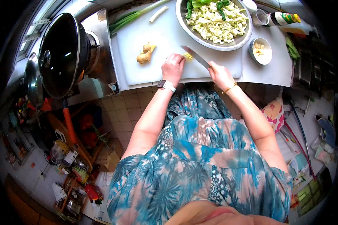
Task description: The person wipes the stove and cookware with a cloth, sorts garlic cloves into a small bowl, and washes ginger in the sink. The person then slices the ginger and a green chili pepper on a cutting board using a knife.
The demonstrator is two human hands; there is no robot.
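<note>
My right hand (222, 77) is wrapped around the handle of a kitchen knife (197, 57). Its blade slants up and left over the white cutting board (150, 73). By the blade lies a small heap of finely cut yellow ginger (188, 57). Curled closed, my left hand (172, 68) rests on the board with its fingertips at the edge of that ginger; the fingers partly hide what is under them. A larger piece of ginger root (145, 54), cut at one end, lies on the board to the left of this hand.
A metal bowl (181, 23) of chopped cabbage and greens stands at the back right. Beside it are a small bowl (266, 59) of garlic cloves and a bottle (283, 18). Scallions (125, 21) lie at the back left. A wok (60, 56) is on the left.
</note>
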